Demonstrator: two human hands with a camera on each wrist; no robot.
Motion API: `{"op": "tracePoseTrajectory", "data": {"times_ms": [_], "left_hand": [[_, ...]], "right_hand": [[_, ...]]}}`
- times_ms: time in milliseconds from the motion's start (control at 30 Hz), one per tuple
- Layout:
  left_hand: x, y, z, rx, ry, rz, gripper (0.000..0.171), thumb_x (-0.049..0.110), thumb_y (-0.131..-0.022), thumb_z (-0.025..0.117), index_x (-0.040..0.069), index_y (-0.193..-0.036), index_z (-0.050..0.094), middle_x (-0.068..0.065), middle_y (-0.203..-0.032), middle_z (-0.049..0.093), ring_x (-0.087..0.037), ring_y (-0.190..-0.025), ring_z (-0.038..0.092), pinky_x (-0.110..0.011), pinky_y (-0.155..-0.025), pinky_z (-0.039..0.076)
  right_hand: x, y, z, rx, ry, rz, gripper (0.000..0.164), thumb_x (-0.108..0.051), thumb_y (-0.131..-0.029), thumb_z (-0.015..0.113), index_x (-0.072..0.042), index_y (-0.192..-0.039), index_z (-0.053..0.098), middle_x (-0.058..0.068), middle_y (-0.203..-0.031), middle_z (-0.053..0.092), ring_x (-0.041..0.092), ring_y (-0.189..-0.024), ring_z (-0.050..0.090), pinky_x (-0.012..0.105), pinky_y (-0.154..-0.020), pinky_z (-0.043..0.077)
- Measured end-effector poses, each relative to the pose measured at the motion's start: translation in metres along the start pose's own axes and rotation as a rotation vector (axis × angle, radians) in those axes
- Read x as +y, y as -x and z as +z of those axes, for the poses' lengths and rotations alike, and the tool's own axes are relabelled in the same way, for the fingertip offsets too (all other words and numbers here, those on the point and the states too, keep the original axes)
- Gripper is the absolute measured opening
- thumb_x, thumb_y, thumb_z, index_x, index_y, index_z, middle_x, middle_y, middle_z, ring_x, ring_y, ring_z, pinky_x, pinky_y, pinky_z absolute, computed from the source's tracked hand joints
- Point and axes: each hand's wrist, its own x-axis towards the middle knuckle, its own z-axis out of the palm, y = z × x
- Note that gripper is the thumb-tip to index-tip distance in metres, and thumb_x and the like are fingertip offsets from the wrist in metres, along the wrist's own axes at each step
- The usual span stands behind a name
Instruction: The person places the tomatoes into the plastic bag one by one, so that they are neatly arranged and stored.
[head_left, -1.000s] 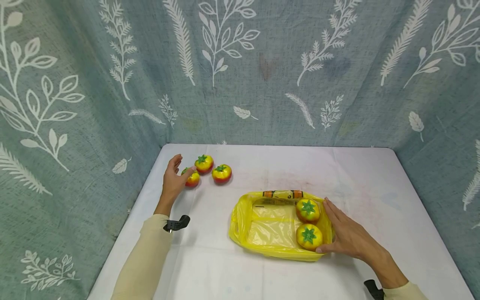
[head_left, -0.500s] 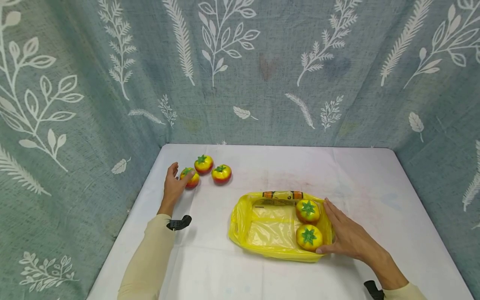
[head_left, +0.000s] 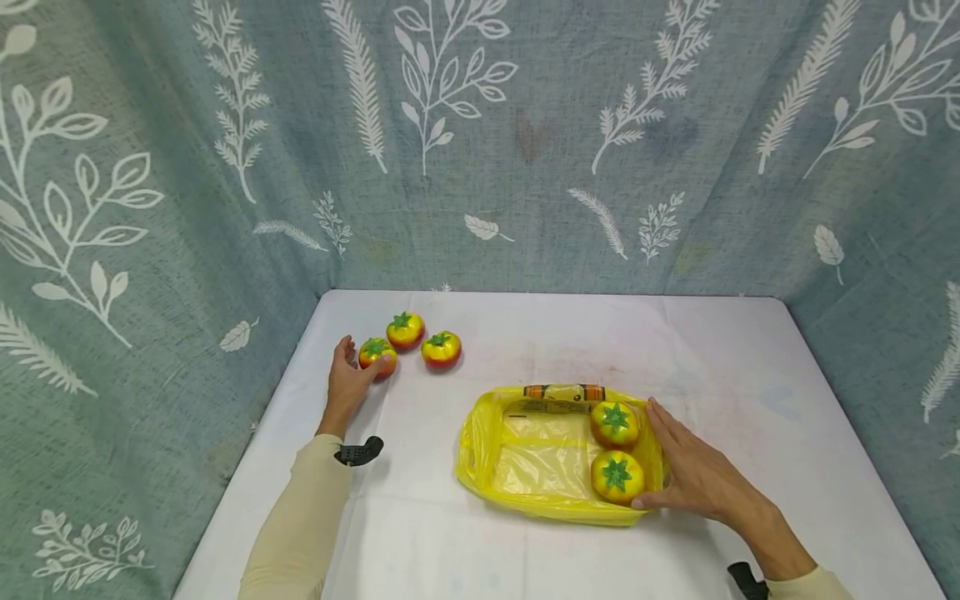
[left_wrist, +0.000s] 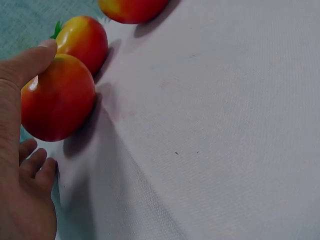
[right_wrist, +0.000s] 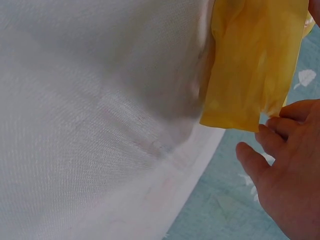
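In the head view my left hand (head_left: 349,383) is around the nearest of three glossy toy tomatoes, the red-yellow one with a green leafy top (head_left: 377,357). The thumb overlaps its right side, and the fingers stand at its left. In the left wrist view the thumb (left_wrist: 37,60) lies over this tomato (left_wrist: 60,100), with a small gap to the lower fingers. My right hand (head_left: 701,471) rests along the right end of a shallow tray covered in yellow plastic (head_left: 525,504), fingers fairly straight. Two tomatoes (head_left: 615,425) sit in the tray's right end.
Just behind the left hand's tomato lies a second tomato (head_left: 406,331), with a third tomato (head_left: 441,351) to its right. A white cloth (head_left: 420,533) covers the table. Patterned blue-green curtains (head_left: 480,167) surround it at the back and sides.
My left hand has come down and nearer, its thumb and fingers closing in around the nearest tomato. The right hand and the yellow tray have stayed in place.
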Motion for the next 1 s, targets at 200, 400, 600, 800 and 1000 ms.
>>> {"op": "tracePoseTrajectory", "data": {"times_ms": [200, 400, 600, 800, 1000], "left_hand": [[0.0025, 0.0016, 0.0045, -0.019, 0.004, 0.003, 0.099, 0.034, -0.089, 0.079, 0.013, -0.163, 0.015, -0.013, -0.166, 0.022, -0.03, -0.151, 0.024, -0.045, -0.121, 0.023], [0.0032, 0.0033, 0.007, -0.043, -0.038, 0.008, 0.1, 0.03, -0.087, 0.08, 0.012, -0.162, 0.017, -0.014, -0.165, 0.025, -0.033, -0.149, 0.027, -0.047, -0.122, 0.021], [-0.0007, 0.0041, 0.0084, -0.029, -0.098, 0.011, 0.092, 0.031, -0.088, 0.08, 0.01, -0.16, 0.026, -0.019, -0.159, 0.035, -0.038, -0.143, 0.035, -0.051, -0.12, 0.025], [-0.003, 0.004, 0.0087, -0.017, -0.112, 0.014, 0.092, 0.033, -0.087, 0.08, 0.01, -0.159, 0.028, -0.019, -0.157, 0.037, -0.038, -0.141, 0.037, -0.051, -0.119, 0.027], [-0.0017, 0.0046, 0.0084, -0.024, -0.104, 0.011, 0.093, 0.033, -0.087, 0.08, 0.01, -0.16, 0.027, -0.019, -0.158, 0.035, -0.038, -0.142, 0.036, -0.052, -0.12, 0.026]], "right_hand": [[0.0008, 0.0002, 0.0, 0.001, 0.006, -0.003, 0.142, -0.082, -0.062, 0.075, -0.001, -0.161, 0.014, 0.025, -0.165, 0.015, 0.049, -0.143, 0.031, 0.067, -0.107, 0.036], [0.0016, 0.0001, 0.0003, 0.007, 0.009, -0.004, 0.142, -0.08, -0.062, 0.077, -0.001, -0.161, 0.013, 0.025, -0.165, 0.015, 0.05, -0.142, 0.031, 0.067, -0.106, 0.037], [0.001, 0.0, 0.0003, 0.004, 0.015, -0.004, 0.143, -0.081, -0.062, 0.076, 0.0, -0.161, 0.013, 0.026, -0.164, 0.016, 0.05, -0.142, 0.032, 0.068, -0.106, 0.036], [0.0005, 0.0004, -0.0006, 0.008, 0.019, -0.009, 0.142, -0.08, -0.062, 0.077, 0.001, -0.16, 0.014, 0.026, -0.164, 0.016, 0.05, -0.143, 0.031, 0.067, -0.106, 0.036], [0.0, 0.0008, -0.0008, 0.006, 0.019, -0.008, 0.143, -0.08, -0.062, 0.077, 0.001, -0.161, 0.013, 0.026, -0.164, 0.016, 0.05, -0.143, 0.031, 0.067, -0.107, 0.036]]}}
